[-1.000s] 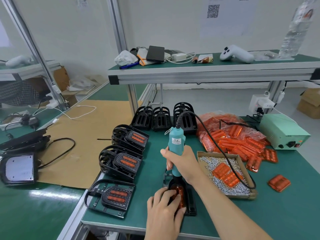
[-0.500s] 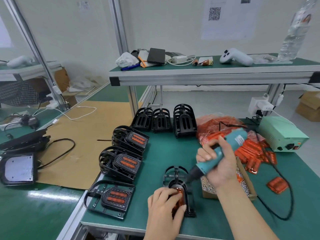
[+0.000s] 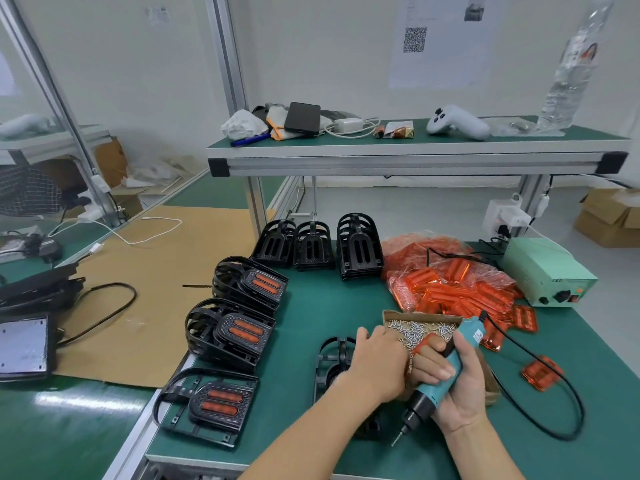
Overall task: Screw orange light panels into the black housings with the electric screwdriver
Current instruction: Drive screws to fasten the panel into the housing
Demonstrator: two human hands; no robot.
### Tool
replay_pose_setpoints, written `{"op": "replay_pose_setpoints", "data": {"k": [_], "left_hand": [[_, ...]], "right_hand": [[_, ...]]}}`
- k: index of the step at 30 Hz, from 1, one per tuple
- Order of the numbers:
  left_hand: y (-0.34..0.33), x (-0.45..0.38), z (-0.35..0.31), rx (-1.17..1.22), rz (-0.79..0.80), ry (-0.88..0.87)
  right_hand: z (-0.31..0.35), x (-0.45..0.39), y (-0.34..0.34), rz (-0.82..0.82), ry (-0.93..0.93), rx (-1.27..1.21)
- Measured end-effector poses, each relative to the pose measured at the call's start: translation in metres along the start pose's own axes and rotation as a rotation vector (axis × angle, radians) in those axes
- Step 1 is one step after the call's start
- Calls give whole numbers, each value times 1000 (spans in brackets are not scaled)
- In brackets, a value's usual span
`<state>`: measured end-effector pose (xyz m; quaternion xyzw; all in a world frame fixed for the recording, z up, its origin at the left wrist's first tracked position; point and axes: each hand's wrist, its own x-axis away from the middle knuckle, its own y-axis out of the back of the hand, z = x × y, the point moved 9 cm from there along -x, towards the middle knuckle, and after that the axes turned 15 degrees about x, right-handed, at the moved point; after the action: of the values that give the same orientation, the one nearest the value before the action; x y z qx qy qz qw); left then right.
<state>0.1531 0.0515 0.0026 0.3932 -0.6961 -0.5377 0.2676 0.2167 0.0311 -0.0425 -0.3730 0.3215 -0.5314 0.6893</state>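
Head-camera view: green-matted worktop [image 3: 311,306] carrying the parts, with the shallow brown cardboard tray of small silver screws [image 3: 420,330] as the landmark. Reaching across from the left, the left hand [image 3: 379,363] lies back-up over the tray's near-left corner, fingers bent down into the screws; whether they pinch one cannot be told. Just right of it, over the tray's near edge, the right hand [image 3: 457,386] has its fingers wrapped around the teal-bodied electric screwdriver [image 3: 441,375], which slants with its bit down toward the near left, clear of the mat, its black cord [image 3: 540,386] looping off to the right of the tray. Left of the tray, partly hidden under the left forearm, lies the black plastic housing [image 3: 332,358] being worked on; its orange panel cannot be seen. Further left of the tray, three stacks of finished black housings with orange inserts [image 3: 235,332] sit in a row along the worktop's edge. Behind the tray lies a clear bag of orange light panels [image 3: 446,282], spilling some loose. One loose orange panel [image 3: 542,372] lies to the tray's right. Empty black housings [image 3: 358,245] stand behind the tray to the left. A pale green power-supply box [image 3: 547,271] sits behind the tray to the right.
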Motion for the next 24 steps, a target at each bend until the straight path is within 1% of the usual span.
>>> {"op": "replay_pose_setpoints", "data": {"k": [2, 4, 6, 9, 11, 13, 18, 21, 24], "left_hand": [[-7, -10, -4, -95, 96, 33], [-12, -16, -7, -155, 143, 49], [-15, -19, -6, -154, 161, 69], [-14, -18, -4, -68, 162, 86], [-12, -14, -2, 5, 126, 77], [-9, -10, 2, 80, 54, 58], [-3, 4, 6, 218, -95, 2], [-2, 10, 11, 287, -153, 3], [-3, 14, 18, 388, -193, 50]], "right_hand": [[2, 1, 3, -32, 15, 38], [3, 2, 4, -49, 30, 46], [4, 2, 4, -56, 35, 40], [3, 1, 5, -46, 29, 21], [2, 1, 4, -29, 22, 12], [1, 1, 4, -28, 21, 25], [0, 1, 6, -76, 16, 6], [-1, 1, 6, -84, 12, -21], [0, 1, 5, -76, 20, -4]]}}
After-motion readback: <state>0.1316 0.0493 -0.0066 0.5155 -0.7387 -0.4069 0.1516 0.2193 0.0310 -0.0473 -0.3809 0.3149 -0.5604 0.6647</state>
